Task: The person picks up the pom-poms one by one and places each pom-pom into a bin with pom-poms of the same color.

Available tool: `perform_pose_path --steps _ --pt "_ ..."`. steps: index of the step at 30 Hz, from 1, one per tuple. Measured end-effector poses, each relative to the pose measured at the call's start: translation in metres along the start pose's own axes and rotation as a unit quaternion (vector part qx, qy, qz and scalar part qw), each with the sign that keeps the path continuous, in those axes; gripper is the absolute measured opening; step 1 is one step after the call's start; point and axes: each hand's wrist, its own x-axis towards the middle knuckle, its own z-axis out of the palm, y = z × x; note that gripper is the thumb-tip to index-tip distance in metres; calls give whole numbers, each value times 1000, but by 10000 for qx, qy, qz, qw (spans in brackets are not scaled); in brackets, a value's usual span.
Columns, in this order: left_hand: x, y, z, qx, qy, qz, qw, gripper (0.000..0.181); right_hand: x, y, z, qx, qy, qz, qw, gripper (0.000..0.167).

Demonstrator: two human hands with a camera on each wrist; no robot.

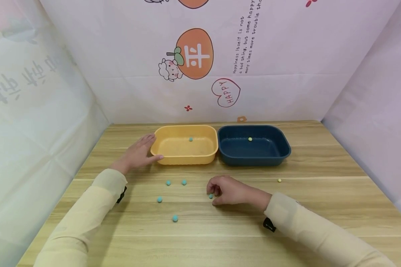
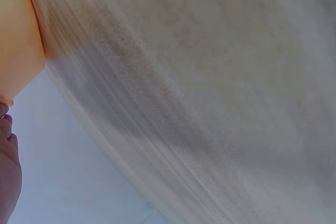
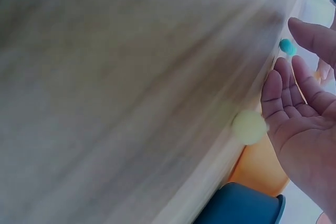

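My left hand point(image 1: 137, 152) rests against the left end of a yellow tray point(image 1: 187, 160), thumb along the front and fingers at its side. A blue ball point(image 1: 191, 139) lies inside that tray. My right hand point(image 1: 232, 191) is low over the table, thumb and fingers apart around another blue ball point(image 1: 211, 196). In the right wrist view, the fingers point(image 3: 282, 77) and thumb stand apart with a blue ball point(image 3: 287, 46) seen between them. Several more blue balls point(image 1: 175, 218) lie on the table between my hands.
Touching the yellow tray is a dark blue tray point(image 1: 254, 161), with a yellow ball point(image 1: 250, 139) inside. Another yellow ball point(image 1: 279, 180) lies on the wooden table point(image 1: 240, 241), right of my right hand. White printed cloth point(image 1: 130, 74) hangs behind and at both sides.
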Motion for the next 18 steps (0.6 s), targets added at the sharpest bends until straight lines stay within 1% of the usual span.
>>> perform_pose_path --steps 6,18 --pt "-1 3 -3 -7 -7 21 10000 95 2 1 0 -15 -24 68 10000 23" --pt "-1 4 -5 12 -66 -5 10000 94 5 -1 1 -284 -44 240 9993 14"
